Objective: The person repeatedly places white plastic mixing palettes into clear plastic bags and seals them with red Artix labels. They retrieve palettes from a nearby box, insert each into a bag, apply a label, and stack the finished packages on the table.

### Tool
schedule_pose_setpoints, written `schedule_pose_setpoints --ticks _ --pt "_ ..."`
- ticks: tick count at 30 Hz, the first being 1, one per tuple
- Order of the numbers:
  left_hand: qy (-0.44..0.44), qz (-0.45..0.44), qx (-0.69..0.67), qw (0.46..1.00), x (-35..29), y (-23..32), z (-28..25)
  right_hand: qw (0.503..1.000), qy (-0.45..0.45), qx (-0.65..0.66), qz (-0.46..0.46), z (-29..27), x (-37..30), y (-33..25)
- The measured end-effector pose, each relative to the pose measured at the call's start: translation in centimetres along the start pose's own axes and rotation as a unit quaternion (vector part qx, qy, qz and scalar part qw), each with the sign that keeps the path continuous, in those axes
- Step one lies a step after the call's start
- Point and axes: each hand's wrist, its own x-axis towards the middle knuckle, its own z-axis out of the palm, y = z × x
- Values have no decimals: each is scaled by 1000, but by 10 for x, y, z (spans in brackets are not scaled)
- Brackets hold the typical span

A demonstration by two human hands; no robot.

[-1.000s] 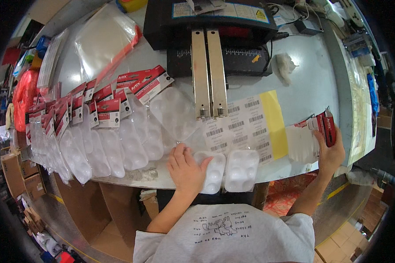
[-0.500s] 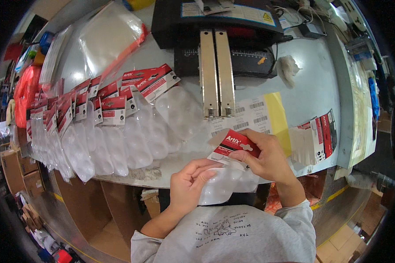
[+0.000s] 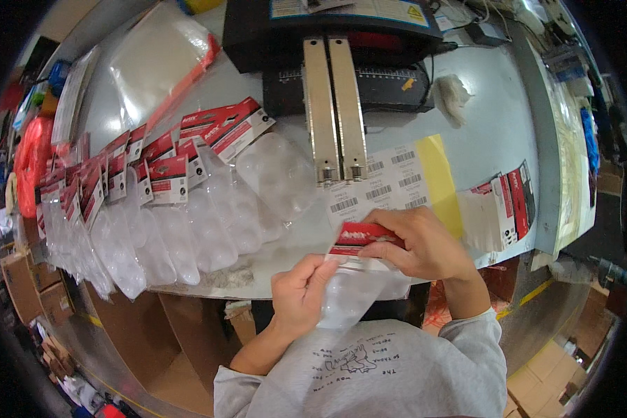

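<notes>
Just above the table's front edge, both hands hold a translucent white plastic piece with rounded bulges (image 3: 352,296), topped by a red and white header card (image 3: 355,237). My left hand (image 3: 299,292) pinches the card's lower left corner and the plastic's upper edge between thumb and fingers. At the card's right end, my right hand (image 3: 421,244) grips it, thumb on the front and fingers behind. A sheet of barcode labels (image 3: 380,188) with a yellow edge lies beyond my right hand. To the right stands a stack of header cards (image 3: 494,216).
Several similar carded plastic pieces (image 3: 160,223) overlap along the table's left side. A black machine (image 3: 341,28) with two metal bars (image 3: 338,111) reaches toward me. Clear bags (image 3: 160,56) lie at the back left, crumpled white material (image 3: 453,97) at the back right.
The header card has tipped, so its face looks narrower and its hanging hole no longer shows clearly. My left hand has moved up against the card's corner. The whole view has shifted slightly.
</notes>
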Motion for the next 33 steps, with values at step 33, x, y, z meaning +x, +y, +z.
schedule_pose_setpoints --ticks 33 --pt "175 6 -12 985 59 -29 11 884 220 382 154 50 17 43"
